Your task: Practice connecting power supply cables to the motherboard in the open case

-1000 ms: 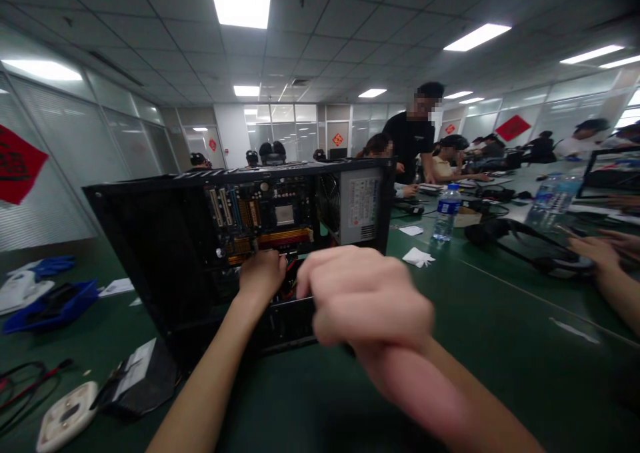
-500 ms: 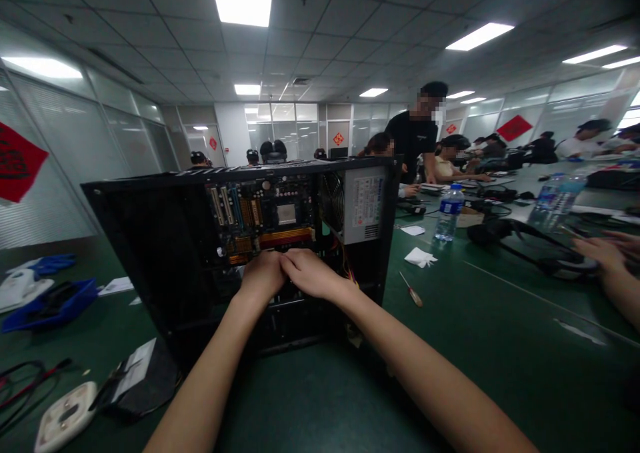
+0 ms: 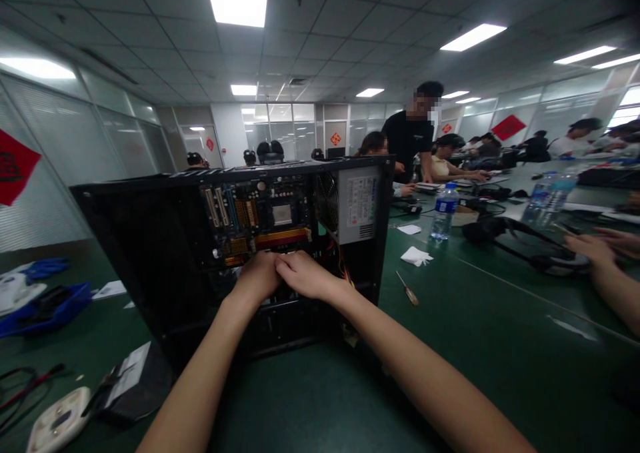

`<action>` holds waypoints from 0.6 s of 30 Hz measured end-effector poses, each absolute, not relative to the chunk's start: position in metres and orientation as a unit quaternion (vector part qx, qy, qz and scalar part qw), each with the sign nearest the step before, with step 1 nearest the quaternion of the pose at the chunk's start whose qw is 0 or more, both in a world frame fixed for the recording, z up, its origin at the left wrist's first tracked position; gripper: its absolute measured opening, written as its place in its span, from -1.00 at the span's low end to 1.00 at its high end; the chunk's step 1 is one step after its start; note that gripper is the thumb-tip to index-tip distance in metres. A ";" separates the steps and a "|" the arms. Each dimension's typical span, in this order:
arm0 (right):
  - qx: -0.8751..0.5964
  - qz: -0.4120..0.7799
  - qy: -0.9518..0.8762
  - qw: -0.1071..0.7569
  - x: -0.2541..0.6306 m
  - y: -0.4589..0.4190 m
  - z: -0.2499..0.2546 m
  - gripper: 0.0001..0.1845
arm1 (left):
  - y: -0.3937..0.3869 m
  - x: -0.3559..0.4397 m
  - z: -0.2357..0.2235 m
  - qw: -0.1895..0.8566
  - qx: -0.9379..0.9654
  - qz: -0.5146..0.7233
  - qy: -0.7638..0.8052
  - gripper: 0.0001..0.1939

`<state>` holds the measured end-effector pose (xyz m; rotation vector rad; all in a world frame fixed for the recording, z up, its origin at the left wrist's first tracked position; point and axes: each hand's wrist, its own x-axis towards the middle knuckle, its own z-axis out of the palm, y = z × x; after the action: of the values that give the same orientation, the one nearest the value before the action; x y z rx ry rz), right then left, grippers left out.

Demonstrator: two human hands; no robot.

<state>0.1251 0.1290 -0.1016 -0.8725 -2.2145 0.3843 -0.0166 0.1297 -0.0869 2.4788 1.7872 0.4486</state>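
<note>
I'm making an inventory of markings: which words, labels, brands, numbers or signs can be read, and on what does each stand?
None reads clearly enough to quote.
Silver power supply in the black computer case: label print too small and blurred.
Clear plastic bottle with blue label: blurred.
Large red diamond wall sign: dark character, cut off.
Black T-shirt: chest mark too small.
</note>
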 end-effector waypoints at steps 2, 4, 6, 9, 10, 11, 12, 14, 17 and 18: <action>-0.336 0.155 -0.854 0.364 0.126 0.128 -0.102 -0.68 | 0.129 -0.015 -0.086 0.033 0.803 0.138 0.579 -0.67; -0.333 0.161 -0.852 0.371 0.126 0.128 -0.102 -0.68 | 0.128 -0.014 -0.085 0.032 0.801 0.134 0.583 -0.68; -0.334 0.161 -0.852 0.370 0.126 0.128 -0.102 -0.67 | 0.126 -0.014 -0.085 0.017 0.798 0.129 0.589 -0.69; -0.354 0.144 -0.858 0.344 0.129 0.129 -0.100 -0.64 | 0.123 -0.013 -0.085 -0.019 0.800 0.111 0.589 -0.68; -0.364 0.131 -0.863 0.325 0.131 0.130 -0.098 -0.63 | 0.122 -0.013 -0.085 -0.031 0.801 0.103 0.588 -0.68; -0.376 0.116 -0.868 0.301 0.133 0.131 -0.097 -0.63 | 0.122 -0.013 -0.086 -0.042 0.801 0.098 0.590 -0.68; -0.391 0.100 -0.873 0.274 0.136 0.131 -0.096 -0.62 | 0.122 -0.012 -0.086 -0.052 0.797 0.096 0.594 -0.68; -0.430 0.076 -0.879 0.193 0.141 0.134 -0.095 -0.63 | 0.122 -0.012 -0.087 -0.063 0.786 0.104 0.606 -0.65; -0.514 0.069 -0.855 0.008 0.146 0.140 -0.098 -0.63 | 0.124 -0.012 -0.088 -0.058 0.778 0.133 0.611 -0.58; -0.538 0.072 -0.839 -0.047 0.146 0.142 -0.100 -0.62 | 0.124 -0.012 -0.089 -0.055 0.779 0.141 0.608 -0.59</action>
<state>0.1461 0.1424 -0.1003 -1.7421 -2.7157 0.2322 -0.0122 0.1245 -0.0893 2.5364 1.9807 0.4605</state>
